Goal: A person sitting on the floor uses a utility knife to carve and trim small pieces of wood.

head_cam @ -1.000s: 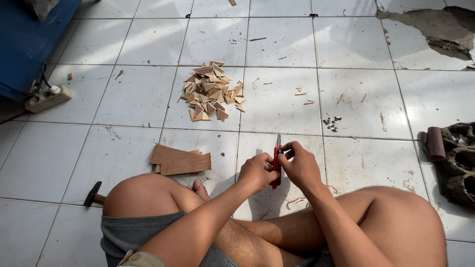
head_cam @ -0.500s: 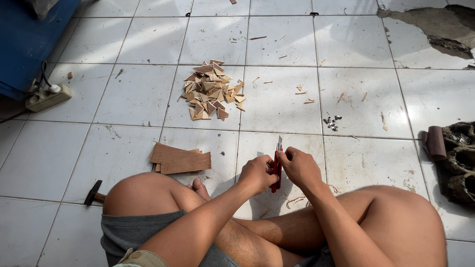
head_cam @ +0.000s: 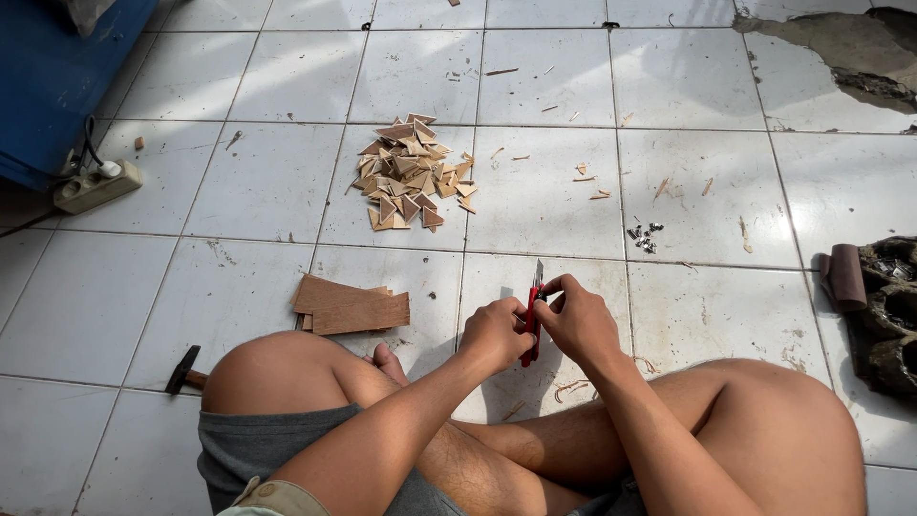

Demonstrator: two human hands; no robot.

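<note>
Head view, looking down at a person seated cross-legged on white floor tiles (head_cam: 239, 191). Both hands meet just ahead of the knees, at about 6 o'clock of frame centre. Left hand (head_cam: 495, 334) is curled round the lower body of a red utility knife (head_cam: 531, 325); right hand (head_cam: 578, 320) pinches its upper part with fingertips, and the grey blade points toward 12 o'clock.

Handling judgement: knife is light, stiff, with a smooth plastic casing; blade thin, sharp, likely brittle. Hold by the red body only, fingers off the blade end.

Surroundings: stack of flat brown wood sheets (head_cam: 353, 308) at 9 o'clock of the hands, near. Pile of small wood triangles (head_cam: 411, 174) at 11 o'clock, well apart. Small metal bits (head_cam: 645, 236) at 1 o'clock. Hammer (head_cam: 186, 373) at 9 o'clock, beside the left knee. Bare tile lies directly ahead of the hands; knees bound both sides.
</note>
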